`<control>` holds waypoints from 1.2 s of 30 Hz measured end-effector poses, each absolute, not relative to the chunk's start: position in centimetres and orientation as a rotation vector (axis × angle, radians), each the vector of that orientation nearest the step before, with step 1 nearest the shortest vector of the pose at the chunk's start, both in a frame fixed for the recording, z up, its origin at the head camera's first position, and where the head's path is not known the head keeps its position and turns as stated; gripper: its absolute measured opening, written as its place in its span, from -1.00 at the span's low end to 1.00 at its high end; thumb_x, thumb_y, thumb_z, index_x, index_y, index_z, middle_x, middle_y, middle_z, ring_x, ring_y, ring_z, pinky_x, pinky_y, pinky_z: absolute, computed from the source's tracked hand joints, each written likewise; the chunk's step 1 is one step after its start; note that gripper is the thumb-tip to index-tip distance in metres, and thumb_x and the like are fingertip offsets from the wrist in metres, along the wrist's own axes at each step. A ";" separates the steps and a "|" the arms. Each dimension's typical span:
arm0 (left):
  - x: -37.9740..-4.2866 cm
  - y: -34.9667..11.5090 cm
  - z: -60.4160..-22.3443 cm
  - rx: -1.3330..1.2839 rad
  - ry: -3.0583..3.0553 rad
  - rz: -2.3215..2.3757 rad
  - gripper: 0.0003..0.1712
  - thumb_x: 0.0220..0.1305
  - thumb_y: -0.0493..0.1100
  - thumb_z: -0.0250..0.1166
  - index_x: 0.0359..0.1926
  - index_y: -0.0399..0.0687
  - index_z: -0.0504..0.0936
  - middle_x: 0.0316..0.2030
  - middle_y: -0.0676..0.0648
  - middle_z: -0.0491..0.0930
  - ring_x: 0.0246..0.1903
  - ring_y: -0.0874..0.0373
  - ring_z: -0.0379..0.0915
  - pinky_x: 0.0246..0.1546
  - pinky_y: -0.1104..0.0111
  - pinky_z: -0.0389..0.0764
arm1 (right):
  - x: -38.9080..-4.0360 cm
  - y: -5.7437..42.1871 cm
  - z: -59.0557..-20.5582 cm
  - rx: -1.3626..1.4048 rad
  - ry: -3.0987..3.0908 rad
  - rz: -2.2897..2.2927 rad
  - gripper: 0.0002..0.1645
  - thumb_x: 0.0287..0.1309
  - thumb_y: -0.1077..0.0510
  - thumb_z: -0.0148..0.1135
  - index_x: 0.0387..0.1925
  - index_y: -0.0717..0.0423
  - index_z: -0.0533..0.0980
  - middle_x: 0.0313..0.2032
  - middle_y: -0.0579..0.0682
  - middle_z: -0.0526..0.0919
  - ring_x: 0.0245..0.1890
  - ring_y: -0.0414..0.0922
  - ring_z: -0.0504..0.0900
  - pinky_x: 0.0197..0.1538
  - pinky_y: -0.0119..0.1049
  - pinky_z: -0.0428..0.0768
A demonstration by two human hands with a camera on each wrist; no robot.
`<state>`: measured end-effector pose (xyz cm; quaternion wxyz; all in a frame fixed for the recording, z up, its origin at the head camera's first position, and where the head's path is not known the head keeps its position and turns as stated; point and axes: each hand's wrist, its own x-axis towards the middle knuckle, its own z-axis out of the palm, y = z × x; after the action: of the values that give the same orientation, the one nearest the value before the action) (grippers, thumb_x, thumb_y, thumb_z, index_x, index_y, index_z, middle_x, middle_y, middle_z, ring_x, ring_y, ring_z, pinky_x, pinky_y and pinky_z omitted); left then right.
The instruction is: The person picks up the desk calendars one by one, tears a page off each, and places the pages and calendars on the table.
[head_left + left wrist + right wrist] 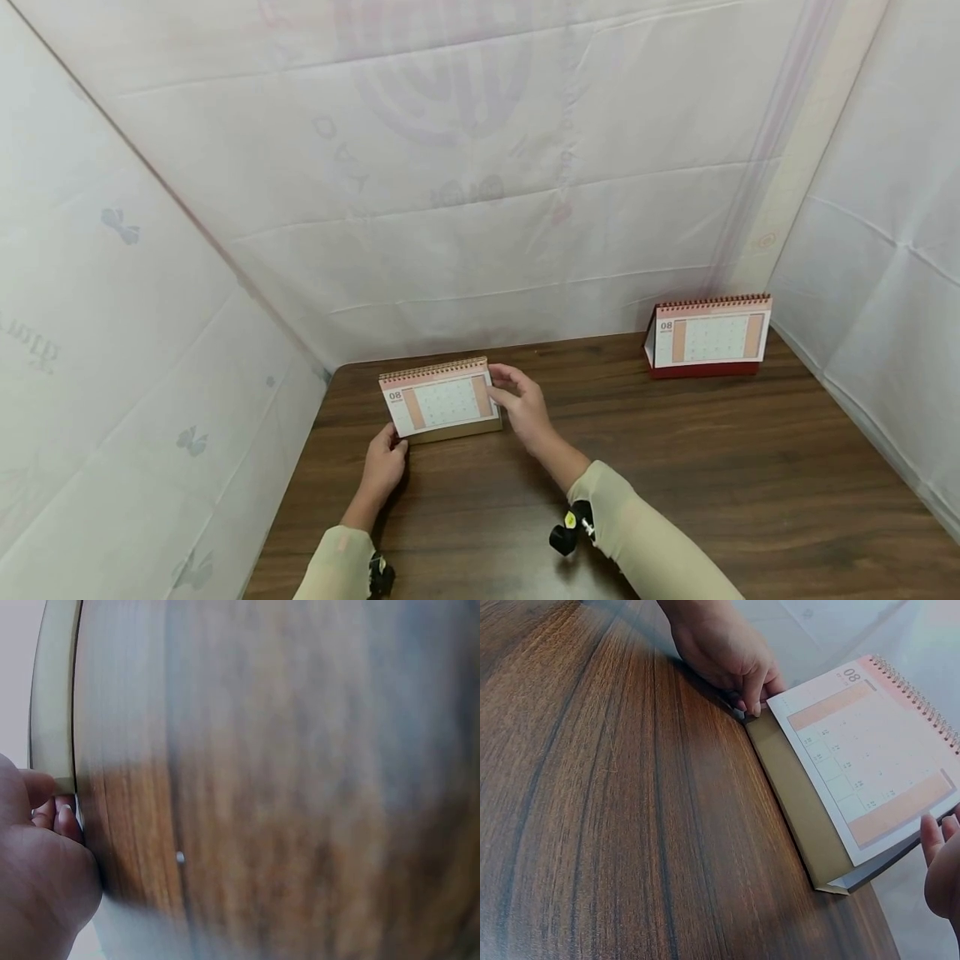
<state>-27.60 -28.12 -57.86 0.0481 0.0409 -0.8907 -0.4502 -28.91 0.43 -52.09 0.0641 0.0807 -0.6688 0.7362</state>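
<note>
A desk calendar (448, 402) with a gold-coloured base and a wire spiral along its top stands near the table's back left edge. Its front page reads 08. The left hand (385, 462) pinches the lower left corner of the base, thumb in front; the left wrist view shows this hand (45, 855) at the end of the base strip (56, 690). At the calendar's right side, the right hand (527, 412) holds the edge with the thumb in front and fingers partly hidden behind. The right wrist view shows only part of this hand (946, 877) beside the page.
A second desk calendar (711, 335), with a red base, stands at the table's back right. The dark wood-grain table (675, 467) is bordered by white printed cloth (480, 208) behind and on both sides. Small black cameras (564, 539) sit at the wrists.
</note>
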 end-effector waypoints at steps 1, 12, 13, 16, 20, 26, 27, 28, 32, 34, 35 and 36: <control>-27.6 -28.1 -57.9 0.127 -2.716 -1.375 -0.64 0.47 -0.41 0.09 0.21 -0.34 0.61 0.02 -0.31 0.70 -0.04 0.00 0.52 0.01 0.25 0.49 | -28.9 0.4 -52.0 0.244 -2.015 2.228 -0.54 0.39 0.23 0.32 0.29 0.17 0.60 0.26 0.23 0.66 0.27 0.20 0.58 0.11 -0.37 0.60; -27.7 -28.0 -58.1 0.121 -2.713 -1.381 -0.63 0.46 -0.42 0.09 0.20 -0.34 0.61 0.01 -0.31 0.70 -0.08 0.05 0.50 -0.03 0.30 0.49 | -29.3 0.4 -52.0 0.192 -2.015 2.240 -0.65 0.39 0.25 0.32 0.16 0.25 0.63 0.14 0.26 0.69 0.14 0.06 0.62 0.00 -0.39 0.61; -27.7 -28.0 -58.1 0.122 -2.714 -1.381 -0.63 0.47 -0.42 0.09 0.21 -0.34 0.61 0.02 -0.31 0.70 -0.07 0.03 0.50 -0.03 0.29 0.49 | -29.3 0.3 -51.9 0.183 -2.019 2.242 -0.68 0.39 0.25 0.32 0.12 0.25 0.64 0.12 0.26 0.70 0.11 0.01 0.62 -0.01 -0.39 0.61; -27.5 -28.1 -58.1 0.128 -2.721 -1.378 -0.60 0.49 -0.43 0.07 0.26 -0.34 0.59 0.12 -0.34 0.69 0.02 -0.03 0.53 0.06 0.23 0.51 | -29.3 0.2 -51.9 0.156 -2.062 2.224 -0.74 0.39 0.22 0.35 0.04 0.25 0.65 0.05 0.23 0.71 0.03 -0.11 0.61 -0.05 -0.40 0.62; -27.4 -28.1 -58.0 0.117 -2.717 -1.378 -0.55 0.50 -0.42 0.05 0.32 -0.36 0.55 0.28 -0.38 0.63 0.23 -0.14 0.52 0.26 0.04 0.52 | -29.3 0.1 -52.1 0.115 -2.168 2.135 -0.77 0.38 0.17 0.38 -0.04 0.23 0.65 0.01 0.18 0.73 0.00 -0.11 0.62 -0.04 -0.37 0.62; -27.6 -27.9 -57.9 0.133 -2.689 -1.413 -0.49 0.47 -0.42 0.02 0.37 -0.38 0.52 0.38 -0.40 0.55 0.46 -0.23 0.39 0.49 -0.12 0.39 | -29.1 0.0 -53.0 0.109 -2.345 1.938 -0.80 0.37 0.12 0.39 -0.14 0.21 0.68 0.09 0.16 0.72 0.20 0.09 0.63 0.27 -0.02 0.59; -27.7 -27.9 -58.0 0.143 -2.682 -1.418 -0.48 0.46 -0.42 0.02 0.38 -0.38 0.52 0.38 -0.39 0.55 0.47 -0.23 0.38 0.51 -0.12 0.39 | -29.0 0.0 -53.1 0.115 -2.366 1.927 -0.80 0.37 0.12 0.39 -0.15 0.20 0.69 0.12 0.16 0.71 0.24 0.12 0.62 0.32 0.06 0.56; -27.7 -27.9 -58.0 0.153 -2.680 -1.416 -0.48 0.46 -0.41 0.02 0.38 -0.37 0.52 0.39 -0.38 0.55 0.48 -0.22 0.37 0.51 -0.11 0.38 | -29.0 -0.1 -53.3 0.123 -2.387 1.909 -0.80 0.37 0.11 0.39 -0.17 0.20 0.69 0.15 0.16 0.70 0.28 0.15 0.60 0.36 0.11 0.53; -27.8 -28.1 -58.0 0.183 -2.701 -1.399 -0.45 0.47 -0.39 0.00 0.43 -0.33 0.50 0.42 -0.37 0.52 0.50 -0.21 0.33 0.53 -0.12 0.35 | -28.7 -0.1 -53.6 0.136 -2.448 1.854 -0.75 0.41 0.04 0.38 -0.24 0.18 0.69 0.25 0.17 0.65 0.35 0.23 0.57 0.40 0.23 0.49; -27.8 -28.2 -58.1 0.192 -2.719 -1.399 -0.43 0.47 -0.39 -0.01 0.45 -0.32 0.47 0.45 -0.38 0.49 0.52 -0.22 0.30 0.55 -0.12 0.33 | -28.5 -0.1 -53.7 0.143 -2.471 1.814 -0.71 0.42 0.00 0.37 -0.27 0.17 0.70 0.26 0.17 0.63 0.34 0.23 0.57 0.38 0.22 0.51; -27.8 -28.2 -58.1 0.191 -2.725 -1.397 -0.41 0.46 -0.40 -0.02 0.47 -0.33 0.45 0.45 -0.39 0.47 0.53 -0.24 0.29 0.56 -0.13 0.33 | -28.4 -0.1 -53.7 0.147 -2.474 1.801 -0.70 0.42 -0.01 0.37 -0.28 0.17 0.70 0.25 0.18 0.63 0.33 0.23 0.58 0.36 0.22 0.53; -27.7 -28.2 -58.2 0.189 -2.731 -1.399 -0.39 0.46 -0.40 -0.04 0.49 -0.33 0.43 0.47 -0.39 0.45 0.55 -0.24 0.27 0.56 -0.14 0.31 | -28.2 0.0 -53.7 0.153 -2.476 1.787 -0.69 0.42 -0.01 0.38 -0.29 0.17 0.71 0.23 0.19 0.63 0.31 0.22 0.59 0.33 0.19 0.55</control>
<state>-27.74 -28.24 -58.17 0.0337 0.0616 -0.8878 -0.4549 -28.18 -0.01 -53.67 0.0419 0.0501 -0.8091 0.5840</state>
